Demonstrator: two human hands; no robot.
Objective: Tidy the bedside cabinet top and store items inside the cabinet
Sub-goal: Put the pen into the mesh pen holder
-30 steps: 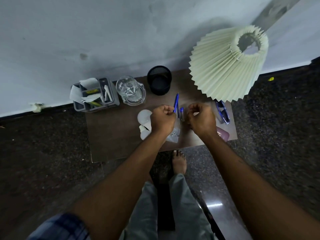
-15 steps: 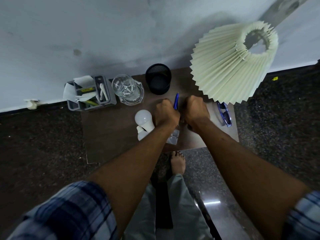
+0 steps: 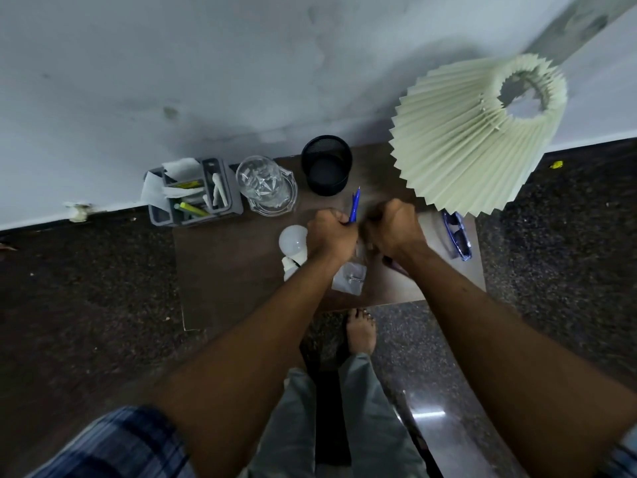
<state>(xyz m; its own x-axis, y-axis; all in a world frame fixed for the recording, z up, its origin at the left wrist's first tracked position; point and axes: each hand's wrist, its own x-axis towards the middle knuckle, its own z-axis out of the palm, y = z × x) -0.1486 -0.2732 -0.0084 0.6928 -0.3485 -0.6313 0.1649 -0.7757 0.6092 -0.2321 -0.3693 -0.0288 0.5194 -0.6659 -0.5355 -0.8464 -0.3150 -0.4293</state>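
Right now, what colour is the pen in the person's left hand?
Blue: the pen sticks up from the left hand, clearest in the head view.

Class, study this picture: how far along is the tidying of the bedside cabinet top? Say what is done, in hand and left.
Done: little shows as stored. In hand: the left hand is closed around a blue pen; the right hand is fisted beside it, its contents hidden. Left: the bulb, glass jug, black mesh cup, blue glasses, clear bag and grey organiser remain on top.
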